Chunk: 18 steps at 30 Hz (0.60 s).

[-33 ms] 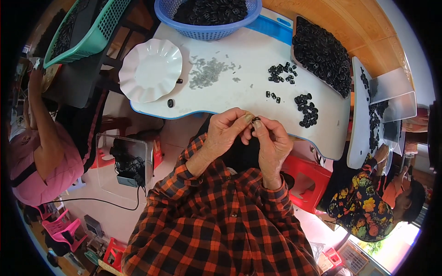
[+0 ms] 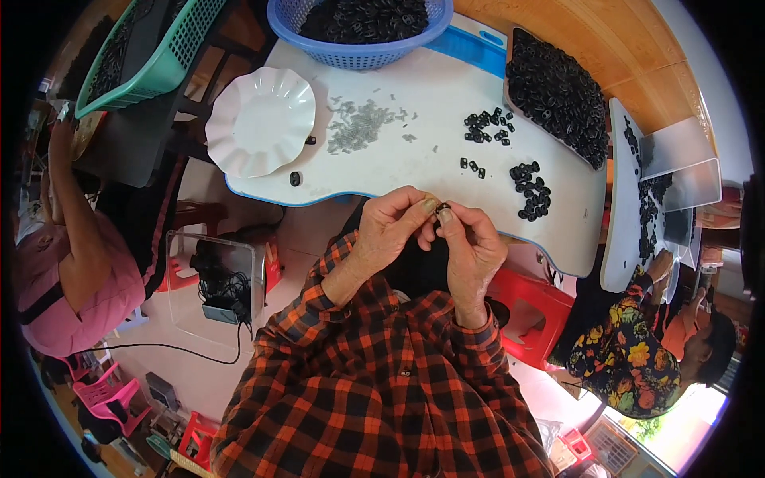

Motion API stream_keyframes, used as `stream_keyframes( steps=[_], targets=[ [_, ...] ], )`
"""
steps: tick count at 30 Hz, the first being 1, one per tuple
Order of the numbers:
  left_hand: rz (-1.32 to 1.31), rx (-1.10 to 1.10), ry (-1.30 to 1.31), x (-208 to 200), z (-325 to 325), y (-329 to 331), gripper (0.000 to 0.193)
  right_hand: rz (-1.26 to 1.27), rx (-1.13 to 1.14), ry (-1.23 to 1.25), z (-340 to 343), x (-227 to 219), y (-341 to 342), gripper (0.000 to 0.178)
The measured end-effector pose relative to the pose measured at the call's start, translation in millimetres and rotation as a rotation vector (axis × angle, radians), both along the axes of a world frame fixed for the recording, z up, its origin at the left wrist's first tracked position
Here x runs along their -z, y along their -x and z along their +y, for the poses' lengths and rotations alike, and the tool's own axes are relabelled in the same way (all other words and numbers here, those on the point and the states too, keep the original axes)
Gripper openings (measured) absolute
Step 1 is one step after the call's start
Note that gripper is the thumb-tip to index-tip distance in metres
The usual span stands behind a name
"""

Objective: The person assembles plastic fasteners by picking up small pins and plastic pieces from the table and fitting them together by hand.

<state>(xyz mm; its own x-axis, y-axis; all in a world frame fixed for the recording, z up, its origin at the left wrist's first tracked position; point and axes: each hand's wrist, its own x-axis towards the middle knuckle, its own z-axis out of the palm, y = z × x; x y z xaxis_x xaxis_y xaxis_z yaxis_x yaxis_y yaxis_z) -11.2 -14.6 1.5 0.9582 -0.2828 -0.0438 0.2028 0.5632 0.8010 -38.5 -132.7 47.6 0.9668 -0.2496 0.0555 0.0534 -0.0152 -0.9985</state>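
Note:
My left hand (image 2: 390, 229) and my right hand (image 2: 470, 247) meet just in front of the table's near edge. Thumbs and fingertips of both pinch a small dark piece (image 2: 442, 207), mostly covered by the fingers; it resembles the black oval parts on the table. A heap of small clear grey slips (image 2: 362, 127) lies beyond my left hand. Past my right hand are a group of black oval parts (image 2: 530, 191), another group of small black parts (image 2: 486, 126) and a few between them (image 2: 473, 166). Two single black pieces lie near the white scalloped plate (image 2: 263, 119).
A blue basket (image 2: 358, 56) of black parts stands at the back, a heaped tray (image 2: 558, 95) at back right. A green basket (image 2: 159, 68) is at far left. Co-workers sit on both sides, one in pink (image 2: 88, 279), one in a floral top (image 2: 629, 350). A red chair (image 2: 530, 315) stands right.

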Motion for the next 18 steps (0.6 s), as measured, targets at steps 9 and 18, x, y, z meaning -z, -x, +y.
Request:
stream_keyframes(
  steps=[9,18],
  targets=[
    [-0.134,-0.04,-0.084,-10.4,2.4,-0.4,0.015,-0.105,0.062,0.292,-0.9,-4.9,3.7,0.006],
    [-0.03,0.027,0.066,-1.9,7.4,-1.9,0.015,0.062,0.002,0.145,-3.7,-11.3,6.9,0.008]
  ],
)
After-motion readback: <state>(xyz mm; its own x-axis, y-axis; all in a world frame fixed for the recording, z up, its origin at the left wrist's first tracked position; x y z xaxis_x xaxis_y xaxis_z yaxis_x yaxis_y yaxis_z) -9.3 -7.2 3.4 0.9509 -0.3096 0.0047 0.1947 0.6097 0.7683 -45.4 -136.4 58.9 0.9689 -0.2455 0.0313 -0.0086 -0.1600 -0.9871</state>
